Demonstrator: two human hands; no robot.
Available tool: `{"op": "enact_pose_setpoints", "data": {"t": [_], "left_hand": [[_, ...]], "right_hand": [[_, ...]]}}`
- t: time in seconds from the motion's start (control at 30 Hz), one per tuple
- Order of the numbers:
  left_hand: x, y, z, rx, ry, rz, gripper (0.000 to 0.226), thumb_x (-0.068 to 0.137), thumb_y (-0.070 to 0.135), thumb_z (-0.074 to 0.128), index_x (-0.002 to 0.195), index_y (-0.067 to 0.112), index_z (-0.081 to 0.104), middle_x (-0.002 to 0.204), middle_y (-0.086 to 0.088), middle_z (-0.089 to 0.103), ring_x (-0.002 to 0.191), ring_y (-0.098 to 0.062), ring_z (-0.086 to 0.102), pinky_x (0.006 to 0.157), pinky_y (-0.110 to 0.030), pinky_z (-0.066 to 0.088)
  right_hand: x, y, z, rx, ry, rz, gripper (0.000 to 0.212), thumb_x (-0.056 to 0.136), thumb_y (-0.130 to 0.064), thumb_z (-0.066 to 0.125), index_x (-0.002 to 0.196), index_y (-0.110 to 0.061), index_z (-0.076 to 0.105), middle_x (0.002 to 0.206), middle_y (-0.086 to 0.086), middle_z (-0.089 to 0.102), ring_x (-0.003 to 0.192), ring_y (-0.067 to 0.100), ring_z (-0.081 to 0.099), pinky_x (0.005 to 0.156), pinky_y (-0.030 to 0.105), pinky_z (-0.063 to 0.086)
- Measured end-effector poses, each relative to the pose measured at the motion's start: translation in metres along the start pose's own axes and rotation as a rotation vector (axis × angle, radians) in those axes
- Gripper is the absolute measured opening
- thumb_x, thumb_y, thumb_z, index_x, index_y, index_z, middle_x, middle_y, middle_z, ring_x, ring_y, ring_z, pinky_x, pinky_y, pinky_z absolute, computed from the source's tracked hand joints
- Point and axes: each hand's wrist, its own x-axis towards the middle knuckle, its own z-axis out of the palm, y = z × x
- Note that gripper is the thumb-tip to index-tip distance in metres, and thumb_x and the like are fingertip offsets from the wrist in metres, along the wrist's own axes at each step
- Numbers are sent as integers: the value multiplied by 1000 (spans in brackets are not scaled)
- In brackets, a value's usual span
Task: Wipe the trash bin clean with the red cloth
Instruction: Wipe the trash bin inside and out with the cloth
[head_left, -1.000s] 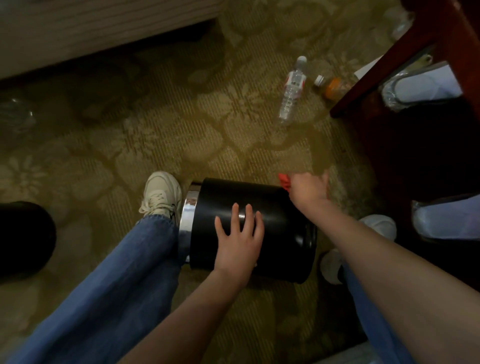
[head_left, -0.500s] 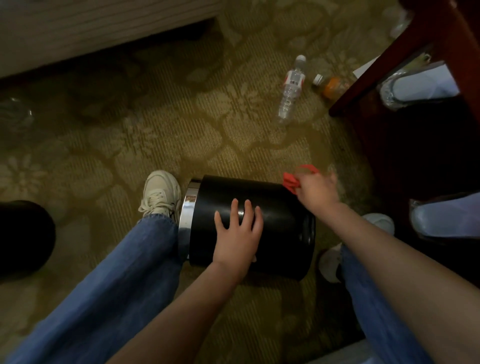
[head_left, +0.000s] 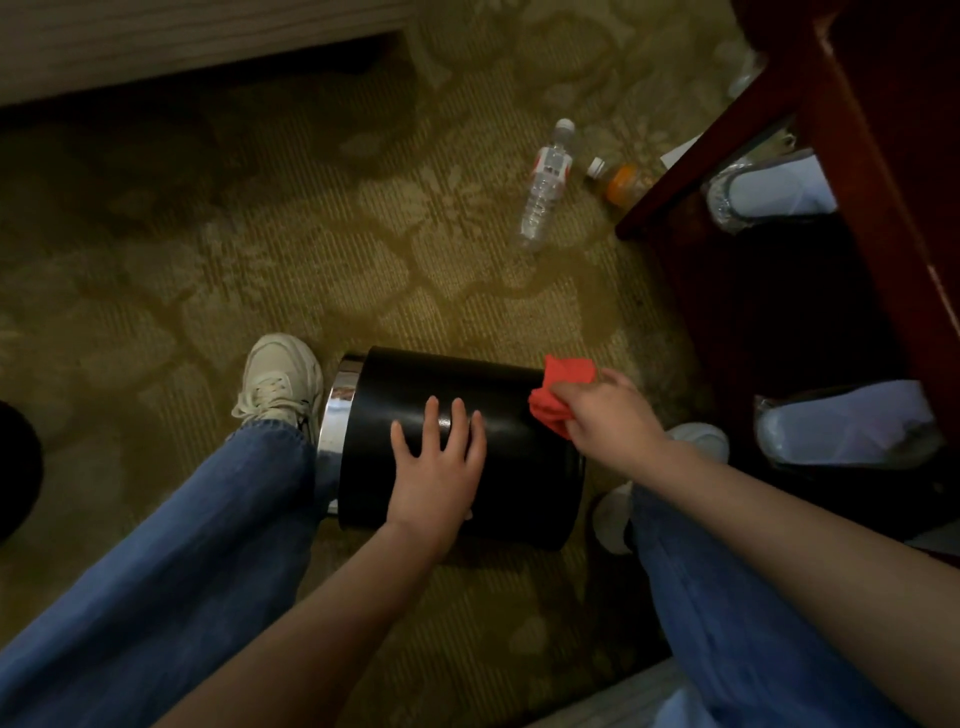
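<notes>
I am observing the trash bin (head_left: 511, 441) lying sideways on patterned carpet (head_left: 311, 260). Left hand (head_left: 441, 470) is resting on it, fingers spread. Right hand (head_left: 608, 415) is pinching the red cloth (head_left: 558, 392) at its end. A water bottle (head_left: 545, 189) is lying near dark wooden furniture (head_left: 857, 156).
</notes>
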Motion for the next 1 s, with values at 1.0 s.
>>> {"op": "enact_pose_setpoints", "data": {"t": [1.0], "left_hand": [[1,-1,3,39,-6,19,102,89,43,56,145,8,-21,155,-20,-19,141,-44,-17,109,-67,8]], "right_hand": [[69,10,4,385,-85,395,22,91,-15,55,110,-12,65,114,7,64,105,28,60,82,26,44]]}}
